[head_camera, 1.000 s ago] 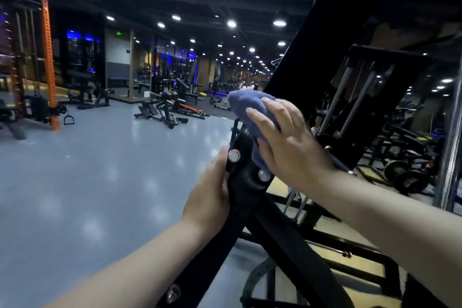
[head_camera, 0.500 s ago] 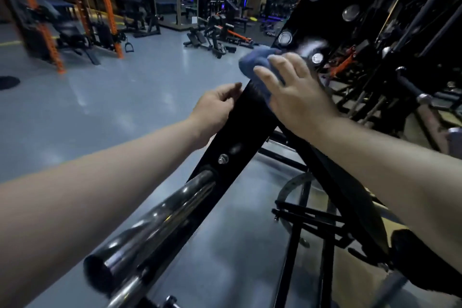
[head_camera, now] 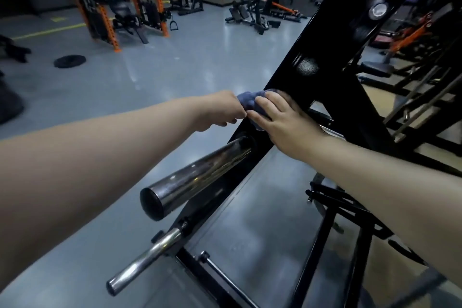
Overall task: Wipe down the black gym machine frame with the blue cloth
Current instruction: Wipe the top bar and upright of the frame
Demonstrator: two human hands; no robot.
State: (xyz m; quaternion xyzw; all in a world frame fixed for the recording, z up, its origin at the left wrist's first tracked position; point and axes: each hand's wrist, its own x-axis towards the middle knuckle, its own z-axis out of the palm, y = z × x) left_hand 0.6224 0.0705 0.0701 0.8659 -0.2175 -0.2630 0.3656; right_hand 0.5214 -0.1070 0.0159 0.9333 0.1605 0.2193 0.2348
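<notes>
The black gym machine frame (head_camera: 322, 40) runs as a slanted beam from upper right to lower centre, with round silver bolts along it. A bunched blue cloth (head_camera: 248, 100) lies on the beam just above the thick chrome peg (head_camera: 200, 177). My right hand (head_camera: 282, 120) presses flat on the cloth with its fingers stretched over it. My left hand (head_camera: 222, 112) sits at the beam's left edge against the cloth, its fingers curled round that edge. Most of the cloth is hidden under my right hand.
A thinner chrome peg (head_camera: 145, 260) sticks out below the thick one. Black base bars (head_camera: 332, 210) cross the floor lower right. Orange racks (head_camera: 100, 7) and benches (head_camera: 257, 12) stand far back on the grey floor, and a weight plate (head_camera: 70, 61) lies at left.
Both hands and the cloth have slid down the slanted beam, from near the upper bolts to just above the chrome peg. My view has tipped downward.
</notes>
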